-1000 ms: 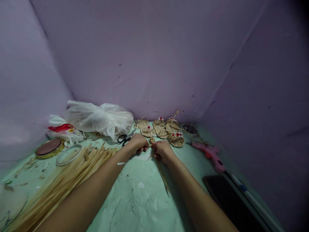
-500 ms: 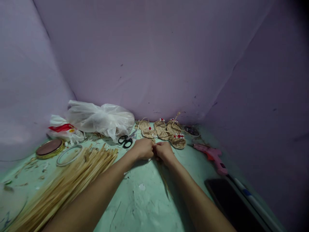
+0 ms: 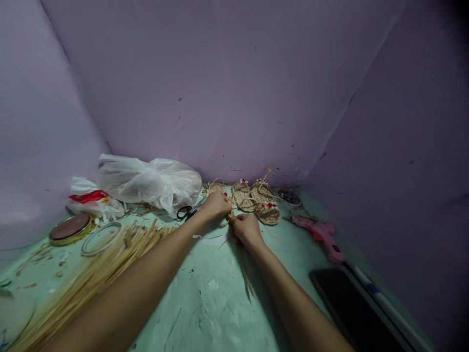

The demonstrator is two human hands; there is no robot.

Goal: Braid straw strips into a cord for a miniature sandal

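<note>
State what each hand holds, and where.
The right hand pinches a small straw piece above its trailing strands; whether the left hand beside it also grips is hidden.

The head-worn view looks forward and down at the hands [image 3: 219, 204] from above.

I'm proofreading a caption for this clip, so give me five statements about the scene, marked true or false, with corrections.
1. Thin fibre strands trail from the right hand. True.
2. The pink glue gun lies to the right of both hands. True.
3. The left hand is on the glue gun. False: it is at a small braided piece between the hands.
4. Red beads sit on some of the woven soles. True.
5. The scissors lie right of the woven soles. False: they lie to the left, partly hidden by the left arm.
</note>
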